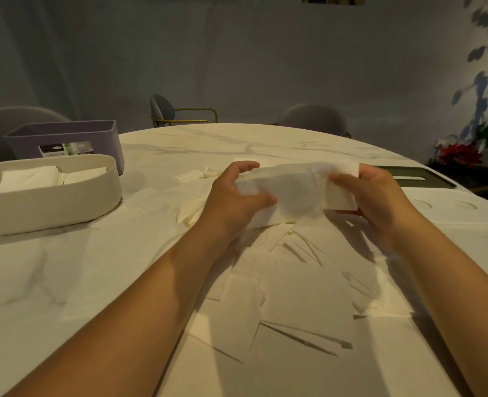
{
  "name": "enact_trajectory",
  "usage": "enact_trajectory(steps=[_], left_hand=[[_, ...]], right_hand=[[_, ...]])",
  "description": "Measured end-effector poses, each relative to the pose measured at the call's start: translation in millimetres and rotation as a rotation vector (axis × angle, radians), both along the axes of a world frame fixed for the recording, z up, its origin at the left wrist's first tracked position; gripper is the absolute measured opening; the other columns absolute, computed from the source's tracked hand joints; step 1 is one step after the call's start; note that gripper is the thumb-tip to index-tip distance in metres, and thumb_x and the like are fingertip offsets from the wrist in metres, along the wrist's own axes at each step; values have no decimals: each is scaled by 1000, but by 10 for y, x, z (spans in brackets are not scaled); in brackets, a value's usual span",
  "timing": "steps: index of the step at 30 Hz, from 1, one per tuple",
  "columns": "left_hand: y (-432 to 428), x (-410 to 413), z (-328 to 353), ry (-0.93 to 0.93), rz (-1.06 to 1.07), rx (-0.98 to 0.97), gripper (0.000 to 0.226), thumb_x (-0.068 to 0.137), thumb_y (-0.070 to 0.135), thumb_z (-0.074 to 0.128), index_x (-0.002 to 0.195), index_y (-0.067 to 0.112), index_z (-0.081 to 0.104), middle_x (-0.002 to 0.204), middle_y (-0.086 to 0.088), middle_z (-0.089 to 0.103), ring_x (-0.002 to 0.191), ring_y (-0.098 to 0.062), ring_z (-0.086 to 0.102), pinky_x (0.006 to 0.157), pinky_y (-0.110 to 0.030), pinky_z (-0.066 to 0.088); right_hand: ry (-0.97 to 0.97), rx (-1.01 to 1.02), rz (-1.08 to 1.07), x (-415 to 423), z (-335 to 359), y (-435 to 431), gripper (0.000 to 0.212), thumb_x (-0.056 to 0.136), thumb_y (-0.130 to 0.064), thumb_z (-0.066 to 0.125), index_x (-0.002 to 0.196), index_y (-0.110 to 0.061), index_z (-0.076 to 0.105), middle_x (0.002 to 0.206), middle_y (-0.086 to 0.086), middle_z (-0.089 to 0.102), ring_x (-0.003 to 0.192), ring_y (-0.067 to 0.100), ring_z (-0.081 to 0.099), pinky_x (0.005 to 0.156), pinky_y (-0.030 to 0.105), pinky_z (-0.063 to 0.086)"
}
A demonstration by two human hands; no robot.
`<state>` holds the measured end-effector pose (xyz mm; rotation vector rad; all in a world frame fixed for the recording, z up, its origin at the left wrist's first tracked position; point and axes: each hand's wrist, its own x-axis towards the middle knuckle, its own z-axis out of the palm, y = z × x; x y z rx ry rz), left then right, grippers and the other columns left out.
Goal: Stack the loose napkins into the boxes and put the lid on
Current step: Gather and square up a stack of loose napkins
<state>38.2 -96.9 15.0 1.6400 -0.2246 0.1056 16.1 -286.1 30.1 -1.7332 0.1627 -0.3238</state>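
Napkin stack (294, 193) held at both ends

The left hand (237, 196) and right hand (377, 202) grip its ends with curled fingers, above loose napkins (294, 296) on the table (237, 138). A partly filled cream box (51, 207) sits at left, a purple box (65, 136) just behind it; a green lid (437, 181) lies right.

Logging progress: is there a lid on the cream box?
No, the cream box is open on top with napkins visible inside, and a dark green lid lies apart, far to the right.
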Motion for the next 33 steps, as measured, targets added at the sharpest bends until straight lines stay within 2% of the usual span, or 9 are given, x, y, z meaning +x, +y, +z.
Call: enact_trajectory(steps=[4, 8, 13, 16, 18, 23, 26, 29, 33], left_hand=[[41, 3, 40, -14, -29, -102, 51, 79, 8, 73, 117, 32, 49, 121, 3, 51, 109, -21, 51, 93, -41, 52], [95, -32, 115, -46, -207, -170, 57, 64, 10, 77, 109, 34, 51, 117, 1, 54, 111, -26, 53, 92, -44, 53], [101, -79, 102, -10, -433, -151, 60, 52, 0, 79, 101, 30, 60, 98, 2, 63, 91, -20, 63, 75, -38, 58], [123, -110, 35, 47, -444, -135, 47, 59, -4, 76, 97, 20, 62, 96, -9, 67, 89, -26, 64, 80, -48, 57], [141, -133, -10, 81, -451, -162, 43, 62, -7, 76, 97, 13, 62, 97, -17, 67, 88, -30, 65, 75, -46, 57], [127, -112, -53, 53, -347, -174, 44, 65, -7, 78, 104, 9, 66, 99, -14, 69, 91, -27, 66, 72, -37, 57], [91, -64, -60, -12, -277, -103, 45, 60, -1, 83, 99, 12, 64, 101, -6, 67, 92, -21, 64, 71, -28, 56], [73, -50, -59, -49, -294, -94, 58, 50, 8, 86, 104, 9, 63, 115, 4, 62, 105, -24, 60, 83, -34, 56], [88, -71, -72, -78, -308, -95, 43, 55, 3, 82, 93, 13, 67, 126, 17, 56, 112, -15, 57, 86, -29, 54]], right_hand=[[-28, 229, -202, 54, 19, -137, 32, 95, -19, 52, 127, -11, 51, 100, 2, 54, 75, 12, 55, 52, 20, 50], [100, 478, -394, 87, 85, -213, 24, 94, -20, 55, 118, -21, 53, 90, -2, 50, 76, 13, 52, 43, 16, 47], [80, 421, -169, 33, 42, -42, 17, 91, -20, 62, 107, -23, 56, 113, 6, 60, 97, 25, 61, 71, 37, 57], [57, 410, 242, -67, 6, 102, 22, 91, -21, 57, 112, -17, 60, 109, 14, 67, 96, 31, 66, 82, 47, 56], [34, 344, 434, -118, -31, 173, 34, 87, -24, 59, 120, -17, 59, 110, 14, 68, 95, 32, 68, 80, 49, 57], [-16, 293, 561, -167, -30, 236, 20, 75, -26, 59, 94, -21, 66, 77, 3, 70, 63, 15, 67, 55, 26, 57], [-16, 249, 588, -140, -40, 195, 17, 72, -26, 65, 87, -18, 67, 78, 7, 66, 62, 17, 62, 54, 28, 54], [11, 187, 581, -57, -52, 108, 15, 74, -21, 69, 85, -15, 61, 78, 7, 62, 64, 17, 59, 55, 27, 51], [53, 178, 612, 17, -76, 40, 8, 73, -24, 65, 79, -18, 64, 77, 5, 64, 69, 19, 60, 59, 28, 50]])
